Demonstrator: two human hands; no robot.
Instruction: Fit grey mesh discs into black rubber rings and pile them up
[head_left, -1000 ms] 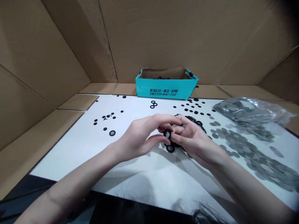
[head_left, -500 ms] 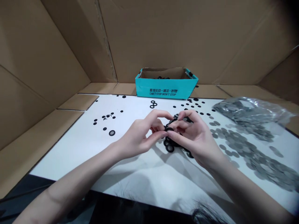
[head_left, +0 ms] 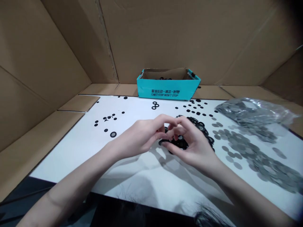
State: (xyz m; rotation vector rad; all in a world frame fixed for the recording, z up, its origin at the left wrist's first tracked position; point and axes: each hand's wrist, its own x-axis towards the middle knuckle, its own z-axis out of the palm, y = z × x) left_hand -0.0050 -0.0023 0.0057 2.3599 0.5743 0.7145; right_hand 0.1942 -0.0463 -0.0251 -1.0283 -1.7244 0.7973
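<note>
"Hands: how do they stand?"
"Right hand (head_left: 196, 146) pinches a black ring (head_left: 160, 142) beside the black pile (head_left: 203, 127), above the desk (head_left: 68, 157); left hand's (head_left: 142, 135) grip cannot be told."
"Anything changed?"
"The ring sits lower, so handling seems unfinished."

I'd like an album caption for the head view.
Left hand and right hand close together by a pile of black rings, turquoise box behind, grey discs at right.
</note>
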